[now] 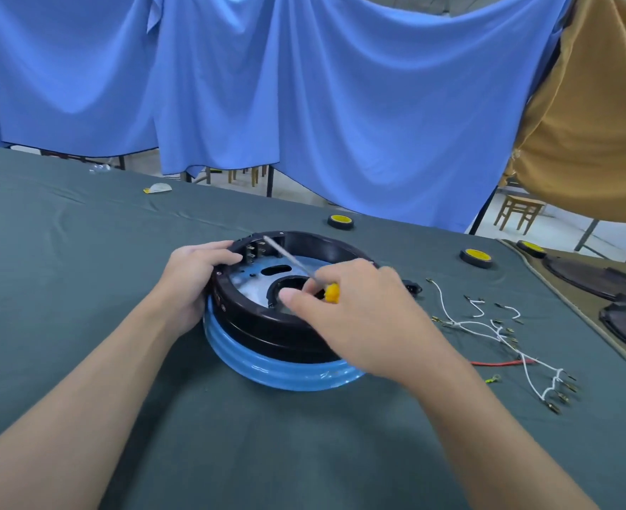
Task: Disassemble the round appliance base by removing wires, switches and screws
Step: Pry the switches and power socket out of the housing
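The round appliance base (282,325) sits on the green table cloth (64,270), centre of view; your left hand (193,277) grips its left rim, fingers curled over the edge; your right hand (359,318) is closed round a yellow-handled screwdriver (293,260), tip at the switch block (254,250) on the far inner wall, though contact is too blurred to confirm; removed white wires (455,323) lie to the right. Judged rigid, light, glossy, liable to skid; hold it by the black rim, never the terminals.

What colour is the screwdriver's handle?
Yellow; the screwdriver handle peeks out of the right hand, clearest in the head view.
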{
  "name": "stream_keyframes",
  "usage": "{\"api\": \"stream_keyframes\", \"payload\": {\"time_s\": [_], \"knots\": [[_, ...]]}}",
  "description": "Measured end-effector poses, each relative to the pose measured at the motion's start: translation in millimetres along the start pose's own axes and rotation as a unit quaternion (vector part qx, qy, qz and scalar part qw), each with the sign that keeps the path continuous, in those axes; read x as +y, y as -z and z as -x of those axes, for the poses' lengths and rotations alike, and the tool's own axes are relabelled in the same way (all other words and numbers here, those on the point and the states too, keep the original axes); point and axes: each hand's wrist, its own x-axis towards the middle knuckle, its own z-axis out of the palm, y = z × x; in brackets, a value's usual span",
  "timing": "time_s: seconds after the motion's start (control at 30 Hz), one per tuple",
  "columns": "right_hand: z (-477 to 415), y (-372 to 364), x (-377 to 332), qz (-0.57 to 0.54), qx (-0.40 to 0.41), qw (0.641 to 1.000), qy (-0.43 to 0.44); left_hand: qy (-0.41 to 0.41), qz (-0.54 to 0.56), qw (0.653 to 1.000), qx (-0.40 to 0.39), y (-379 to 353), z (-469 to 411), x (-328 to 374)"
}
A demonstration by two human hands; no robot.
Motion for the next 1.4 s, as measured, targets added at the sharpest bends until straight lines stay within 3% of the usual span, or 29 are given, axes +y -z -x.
{"api": "stream_keyframes", "payload": {"time_s": [0.23,0.5,0.73,0.93,1.4], "knots": [[-10.5,18.7,19.7,-0.037,-0.042,0.994,-0.090,0.009,0.002,0.999,-0.032,4.1,-2.8,0.6],[-15.3,22.6,18.9,-0.059,-0.055,0.996,-0.050,0.025,-0.021,0.998,-0.048,1.8,2.7,2.8],[-26.2,3.4,24.3,-0.014,-0.033,0.999,0.008,0.039,-0.041,0.986,-0.155,0.6,5.3,2.1],[-32.3,-18.0,18.5,0.037,0.040,0.998,0.028,0.042,-0.034,0.990,-0.131,-7.7,5.3,-1.1],[-33.1,-26.4,23.2,0.027,0.060,0.998,0.026,0.041,-0.022,0.992,-0.118,-11.1,10.4,-2.2]]}}
